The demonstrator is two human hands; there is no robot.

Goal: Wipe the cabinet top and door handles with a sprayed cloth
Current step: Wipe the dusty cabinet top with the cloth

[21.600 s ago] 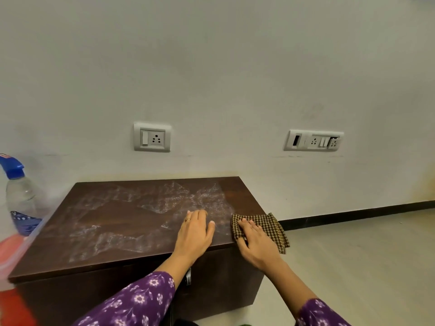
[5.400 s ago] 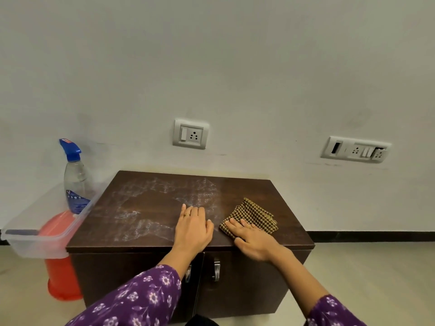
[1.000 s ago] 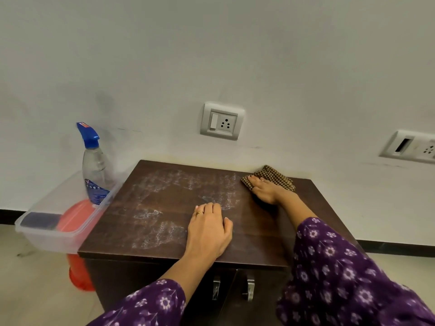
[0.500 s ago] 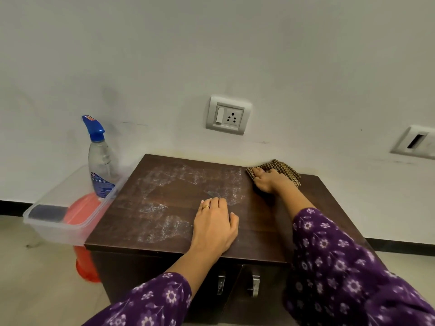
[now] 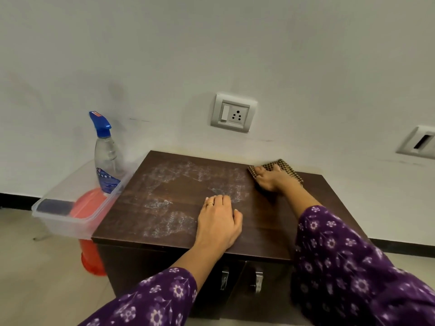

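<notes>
Currently: top-wiping step. Right hand [image 5: 270, 178], fingers flat, presses cloth [image 5: 286, 167] on cabinet top [image 5: 313, 184], rear right; left hand [image 5: 219, 222] rests flat, empty. Next: sweep leftward over white residue [image 5: 174, 170]; door handles [image 5: 257, 280] afterwards.

1. I have one feed: a wide-angle camera worn on the person's head, looking forward and down.
2. It faces the pale wall [image 5: 211, 43]. The wall socket [image 5: 233, 112] sits just above mid-frame.
3. The camera is close in. The cabinet top [image 5: 179, 191] fills the middle of the frame and is seen from above and in front. The door handles [image 5: 257, 278] are just visible under its front edge.
4. Both sleeves come in from the bottom edge. The left hand [image 5: 219, 223] is dead centre, and the right hand [image 5: 268, 181] is farther off at the back edge by the wall.
5. The left margin takes in the spray bottle [image 5: 107, 158] and the floor [image 5: 35, 278]. The right edge cuts through a second wall plate [image 5: 421, 142].
6. The skirting [image 5: 14, 201] sits lower in the frame at right than at left.
</notes>
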